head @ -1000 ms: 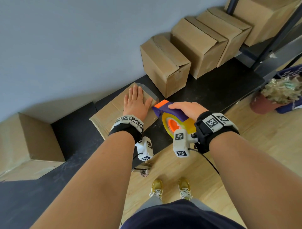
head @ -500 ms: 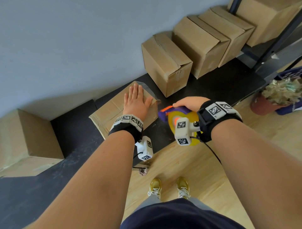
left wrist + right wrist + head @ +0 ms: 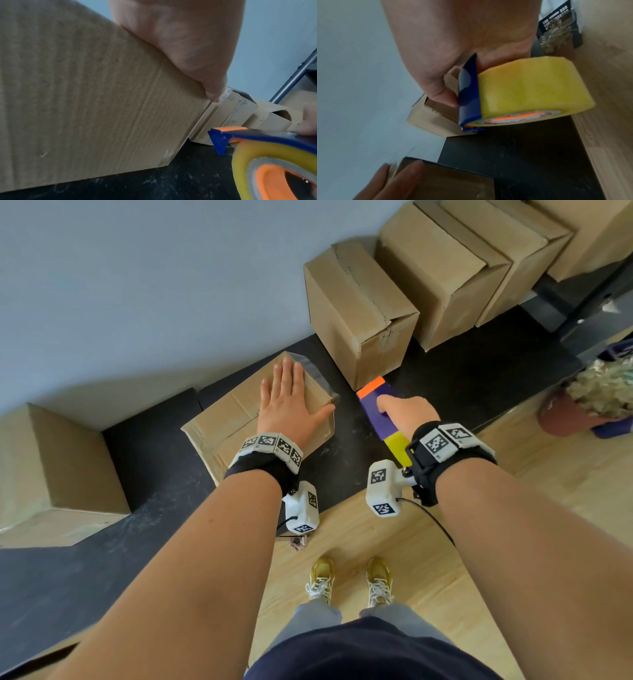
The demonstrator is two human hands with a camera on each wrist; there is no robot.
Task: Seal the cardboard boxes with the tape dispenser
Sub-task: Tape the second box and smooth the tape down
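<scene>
Left hand (image 3: 291, 405) flat on box (image 3: 233, 419); right hand (image 3: 406, 414) grasps tape dispenser (image 3: 380, 412), apparently near upright box (image 3: 359, 313).

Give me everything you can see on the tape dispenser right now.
The tape dispenser is blue-purple plastic with an orange front tip, carrying a thick yellowish tape roll on an orange hub. The right hand grips it from above, thumb pressed on the blue guard. It sits low over the black mat, just right of the box under the left hand, apart from it.
</scene>
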